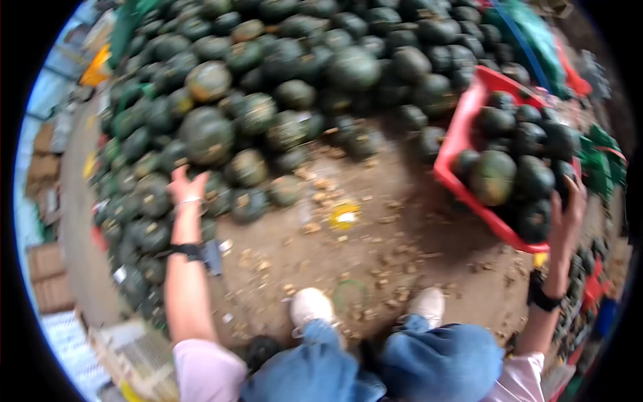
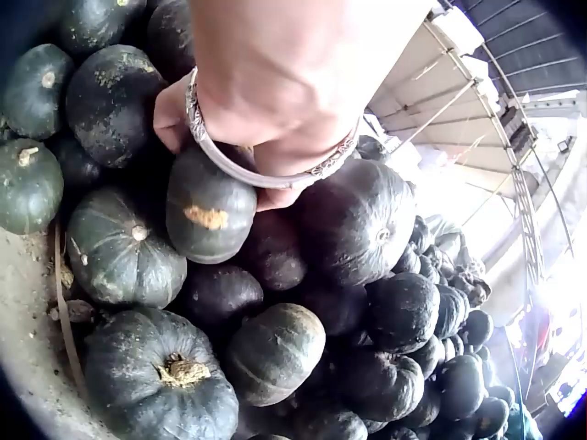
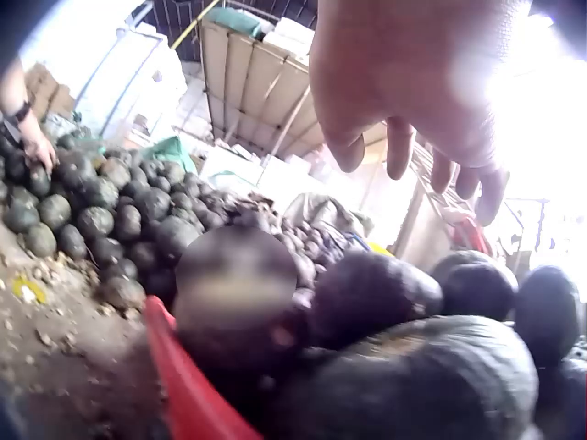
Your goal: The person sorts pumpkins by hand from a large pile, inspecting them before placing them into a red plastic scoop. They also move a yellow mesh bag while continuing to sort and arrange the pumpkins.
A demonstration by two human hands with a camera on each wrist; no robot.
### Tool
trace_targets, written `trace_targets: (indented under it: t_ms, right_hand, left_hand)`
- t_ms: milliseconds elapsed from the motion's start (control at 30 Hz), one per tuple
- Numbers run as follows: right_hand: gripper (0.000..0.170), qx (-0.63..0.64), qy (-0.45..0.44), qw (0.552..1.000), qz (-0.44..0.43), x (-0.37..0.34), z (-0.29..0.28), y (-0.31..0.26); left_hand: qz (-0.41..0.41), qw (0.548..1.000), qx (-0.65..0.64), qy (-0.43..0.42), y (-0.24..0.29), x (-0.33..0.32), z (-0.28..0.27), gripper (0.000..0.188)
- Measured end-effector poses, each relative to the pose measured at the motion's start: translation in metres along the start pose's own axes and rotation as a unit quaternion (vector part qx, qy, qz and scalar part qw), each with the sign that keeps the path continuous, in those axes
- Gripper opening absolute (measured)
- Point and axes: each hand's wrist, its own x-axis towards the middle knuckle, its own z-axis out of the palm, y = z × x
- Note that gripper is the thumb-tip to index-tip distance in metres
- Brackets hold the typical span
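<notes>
In the left wrist view my left hand reaches down over a small dark green pumpkin with a tan patch, thumb and fingers around its sides. The head view has the left hand at the left part of a large pumpkin heap. My right hand is at the right side of a red plastic crate filled with several pumpkins. In the right wrist view that hand hangs above the crate's pumpkins, fingers loose, holding nothing.
Dry brown scraps and a yellow wrapper lie on the floor between the heap and the person's shoes. Green sacking lies right of the crate. Cardboard boxes stand at far left.
</notes>
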Motion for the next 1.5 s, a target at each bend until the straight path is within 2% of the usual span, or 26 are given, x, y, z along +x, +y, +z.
trace_targets:
  t_ms: [100,200,267,300,367,467,500,533,567,600,633,667,700,767,800,900,1033,1067,1100,1167,1200,1267,1300,1333,1433,1500]
  right_hand:
    - [0.033,0.236,-0.058,0.970,0.022,-0.014,0.015,-0.055]
    - [0.029,0.269,-0.121,0.955,-0.035,-0.019,0.025,-0.111]
    - [0.028,0.328,-0.170,0.926,-0.074,-0.023,0.031,-0.149]
    - [0.027,0.354,-0.207,0.908,-0.087,-0.024,0.033,-0.167]
    - [0.027,0.407,-0.271,0.868,-0.085,-0.033,0.042,-0.199]
    - [0.036,0.476,-0.369,0.786,-0.140,-0.052,0.072,-0.240]
    - [0.055,0.554,-0.421,0.711,-0.103,-0.063,0.085,-0.272]
    - [0.074,0.598,-0.454,0.654,-0.093,-0.065,0.092,-0.289]
    - [0.083,0.647,-0.487,0.585,-0.045,-0.074,0.103,-0.303]
    - [0.087,0.714,-0.519,0.470,0.030,-0.078,0.107,-0.318]
    - [0.088,0.688,-0.477,0.547,-0.020,-0.084,0.114,-0.322]
    - [0.087,0.716,-0.509,0.473,0.067,-0.092,0.118,-0.320]
    - [0.086,0.734,-0.532,0.393,0.154,-0.099,0.120,-0.316]
    - [0.082,0.745,-0.526,0.355,0.208,-0.111,0.126,-0.312]
    - [0.080,0.747,-0.523,0.334,0.238,-0.118,0.125,-0.309]
    - [0.073,0.716,-0.529,0.337,0.306,-0.127,0.115,-0.311]
    - [0.054,0.679,-0.608,0.403,0.083,-0.131,0.117,-0.303]
    - [0.053,0.562,-0.533,0.623,-0.110,-0.123,0.118,-0.297]
    - [0.054,0.468,-0.451,0.738,-0.182,-0.124,0.125,-0.291]
    - [0.056,0.333,-0.372,0.857,-0.128,-0.111,0.129,-0.284]
    - [0.065,0.314,-0.378,0.863,-0.121,-0.106,0.133,-0.278]
    - [0.074,0.296,-0.366,0.866,-0.167,-0.106,0.147,-0.278]
    - [0.079,0.288,-0.362,0.866,-0.188,-0.110,0.154,-0.280]
    - [0.089,0.284,-0.374,0.856,-0.216,-0.110,0.160,-0.288]
    - [0.092,0.183,-0.457,0.837,-0.238,-0.099,0.169,-0.308]
    - [0.087,0.239,-0.454,0.838,-0.185,-0.097,0.174,-0.303]
  left_hand:
    - [-0.063,0.983,-0.155,-0.081,-0.006,-0.022,0.010,0.065]
    - [-0.272,0.839,-0.378,-0.282,0.022,-0.055,-0.019,0.043]
    - [-0.397,0.711,-0.467,-0.346,0.013,-0.071,-0.007,0.033]
    - [-0.400,0.645,-0.534,-0.373,0.016,-0.091,-0.013,0.040]
    - [-0.464,0.433,-0.600,-0.486,0.024,-0.124,-0.024,0.056]
    - [-0.415,0.260,-0.627,-0.606,0.038,-0.166,-0.024,0.077]
    - [-0.417,0.174,-0.610,-0.651,0.044,-0.182,-0.016,0.080]
    - [-0.423,0.194,-0.574,-0.673,0.051,-0.190,-0.013,0.072]
    - [-0.370,0.279,-0.538,-0.704,0.065,-0.197,-0.015,0.067]
    - [-0.312,0.363,-0.495,-0.725,0.081,-0.202,-0.021,0.063]
    - [-0.251,0.442,-0.445,-0.737,0.091,-0.206,-0.027,0.059]
    - [-0.225,0.449,-0.417,-0.757,0.094,-0.205,-0.027,0.056]
    - [-0.167,0.514,-0.390,-0.746,0.091,-0.206,-0.024,0.054]
    - [-0.044,0.632,-0.329,-0.700,0.082,-0.203,-0.012,0.051]
    - [-0.135,0.621,-0.325,-0.700,0.095,-0.191,-0.029,0.048]
    - [-0.167,0.590,-0.420,-0.670,0.110,-0.191,-0.047,0.052]
    - [0.010,0.611,-0.373,-0.698,0.081,-0.207,-0.025,0.065]
    - [-0.002,0.636,-0.331,-0.697,0.066,-0.208,-0.030,0.064]
    - [-0.013,0.658,-0.288,-0.695,0.047,-0.210,-0.038,0.064]
    - [0.024,0.728,-0.255,-0.636,-0.020,-0.233,-0.053,0.066]
    - [0.008,0.725,-0.181,-0.664,-0.041,-0.240,-0.072,0.064]
    - [0.027,0.618,-0.074,-0.782,-0.103,-0.274,-0.096,0.044]
    - [0.115,0.539,-0.038,-0.834,-0.114,-0.288,-0.105,0.036]
    - [0.028,0.482,-0.010,-0.876,-0.118,-0.304,-0.115,0.032]
    - [0.026,0.560,-0.067,-0.825,-0.102,-0.315,-0.115,0.029]
    - [0.016,0.711,-0.073,-0.700,-0.060,-0.297,-0.116,0.027]
